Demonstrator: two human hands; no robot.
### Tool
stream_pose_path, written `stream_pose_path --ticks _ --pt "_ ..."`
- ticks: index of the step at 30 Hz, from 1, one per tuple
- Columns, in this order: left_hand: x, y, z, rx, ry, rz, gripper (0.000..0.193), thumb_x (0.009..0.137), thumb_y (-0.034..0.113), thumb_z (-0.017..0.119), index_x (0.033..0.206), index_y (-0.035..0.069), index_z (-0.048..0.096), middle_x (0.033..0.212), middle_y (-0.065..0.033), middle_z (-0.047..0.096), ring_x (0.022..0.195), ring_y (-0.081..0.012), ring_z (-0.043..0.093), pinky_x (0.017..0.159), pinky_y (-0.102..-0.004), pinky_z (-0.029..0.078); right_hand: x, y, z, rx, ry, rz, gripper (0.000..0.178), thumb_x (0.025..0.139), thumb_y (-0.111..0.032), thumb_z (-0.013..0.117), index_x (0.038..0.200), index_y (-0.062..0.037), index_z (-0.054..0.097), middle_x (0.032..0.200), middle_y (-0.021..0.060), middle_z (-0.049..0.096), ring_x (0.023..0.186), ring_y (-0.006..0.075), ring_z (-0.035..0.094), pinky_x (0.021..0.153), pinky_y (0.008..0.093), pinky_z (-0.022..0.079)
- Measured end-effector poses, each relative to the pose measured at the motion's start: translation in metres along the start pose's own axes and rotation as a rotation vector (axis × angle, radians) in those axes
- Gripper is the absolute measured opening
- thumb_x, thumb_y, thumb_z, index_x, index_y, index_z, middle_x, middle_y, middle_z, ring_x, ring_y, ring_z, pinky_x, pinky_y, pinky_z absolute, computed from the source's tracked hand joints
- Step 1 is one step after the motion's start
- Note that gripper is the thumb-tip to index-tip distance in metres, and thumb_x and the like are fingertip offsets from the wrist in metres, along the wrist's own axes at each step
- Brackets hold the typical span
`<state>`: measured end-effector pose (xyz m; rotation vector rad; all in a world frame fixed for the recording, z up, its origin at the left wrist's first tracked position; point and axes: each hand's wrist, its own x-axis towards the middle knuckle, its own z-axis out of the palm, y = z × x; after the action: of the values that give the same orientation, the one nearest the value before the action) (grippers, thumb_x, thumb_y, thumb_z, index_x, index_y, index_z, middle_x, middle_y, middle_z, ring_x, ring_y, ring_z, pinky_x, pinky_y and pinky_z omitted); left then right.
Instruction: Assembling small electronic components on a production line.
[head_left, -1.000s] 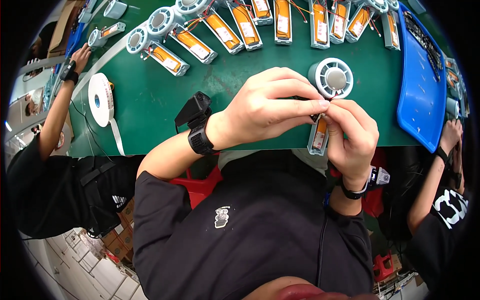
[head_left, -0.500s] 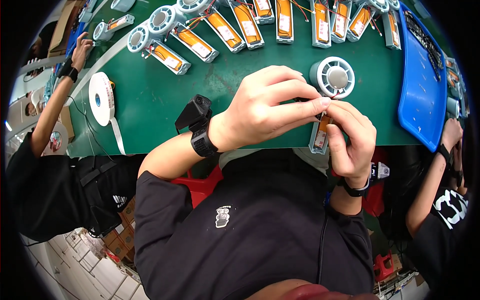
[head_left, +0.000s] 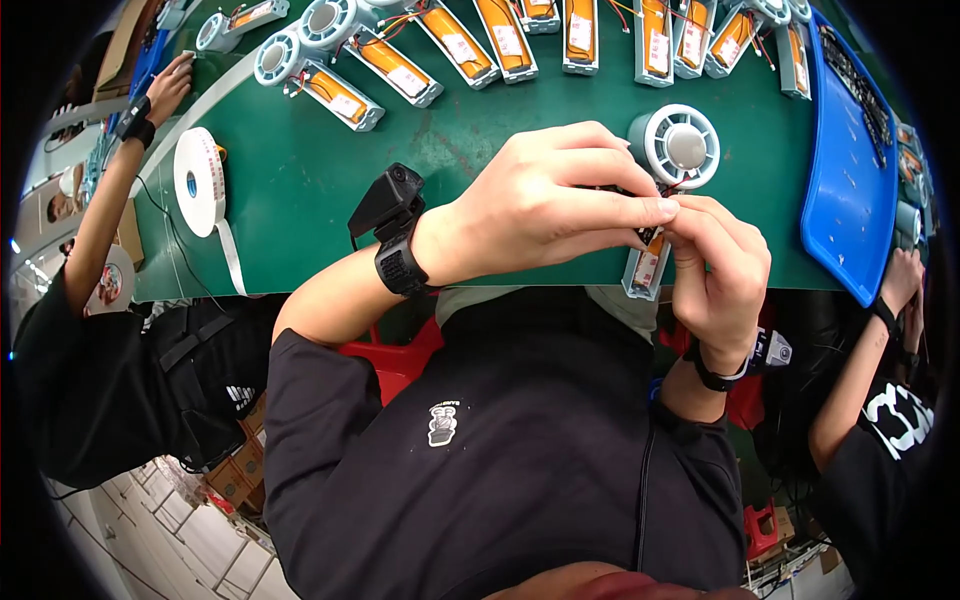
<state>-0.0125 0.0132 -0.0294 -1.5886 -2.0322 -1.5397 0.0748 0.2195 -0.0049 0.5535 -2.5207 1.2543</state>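
In front of me lies a light blue handheld fan (head_left: 685, 147), its round head away from me and its open handle pointing toward my body. Inside the handle an orange battery with a white label shows partly below my fingers. Over the handle my left hand (head_left: 560, 195) is closed on a small black circuit board (head_left: 648, 236), mostly hidden by the fingers. My right hand (head_left: 722, 265) is closed in a pinch, its fingertips meeting the left thumb at the board. Thin red wire shows beside them; what the right fingertips grip is too small to make out.
Several similar fans with orange batteries (head_left: 400, 75) line the far side of the green table (head_left: 330, 200). A blue tray (head_left: 850, 215) with black boards stands at right. A white label roll (head_left: 200, 180) stands at left. Co-workers' arms (head_left: 105, 220) reach in at both sides.
Both hands remain together at the board, with the fingers shifting only slightly. The whole view has moved a little. At the left, the co-worker's hand has changed position slightly.
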Motion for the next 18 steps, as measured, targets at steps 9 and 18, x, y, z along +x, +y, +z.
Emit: stream_pose_path --ticks 9,18 --pt "0.005 0.009 -0.002 0.26 0.053 0.093 0.036 0.07 0.012 0.085 0.105 0.009 0.08 0.094 -0.0047 0.073 0.082 -0.0236 0.067 0.072 -0.0352 0.062 -0.006 -0.012 0.013 0.128 0.14 0.101 0.013 0.091 0.005 0.068 0.104 0.0078 0.071 0.097 0.0192 0.076 0.082 0.0277 0.075 0.073 0.0316 0.057" --pt "-0.001 0.01 0.009 0.388 0.15 0.192 0.032 0.071 0.01 0.08 0.102 0.012 0.081 0.097 -0.0026 0.074 0.077 -0.0184 0.065 0.059 -0.0283 0.057 -0.019 -0.02 0.042 0.05 0.371 0.181 0.02 0.086 0.004 0.076 0.106 0.0058 0.072 0.097 0.0189 0.075 0.08 0.0279 0.075 0.07 0.031 0.057"
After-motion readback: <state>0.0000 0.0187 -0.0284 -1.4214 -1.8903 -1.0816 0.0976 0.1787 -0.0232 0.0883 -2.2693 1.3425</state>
